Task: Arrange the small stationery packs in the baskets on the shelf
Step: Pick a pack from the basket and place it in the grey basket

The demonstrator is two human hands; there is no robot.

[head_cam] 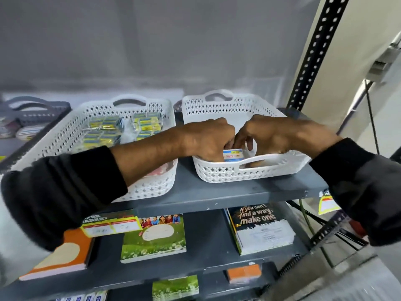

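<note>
Two white perforated baskets stand side by side on a grey shelf [217,192]. The left basket [65,135] holds several yellow and blue stationery packs [104,131] in clear wrap. Both my hands reach into the front of the right basket [249,170]. My left hand [208,140] curls around a small blue and white pack [233,155] standing upright against the front wall. My right hand [271,135] touches the same pack from the right, fingers bent over its top. The lower part of the pack is hidden by the basket wall.
A dark grey basket [32,114] sits further left on the same shelf. Notebooks [154,237] lie on the shelf below, with price labels [110,224] on the shelf edge. A black perforated upright [312,53] frames the right side. The shelf above hangs close overhead.
</note>
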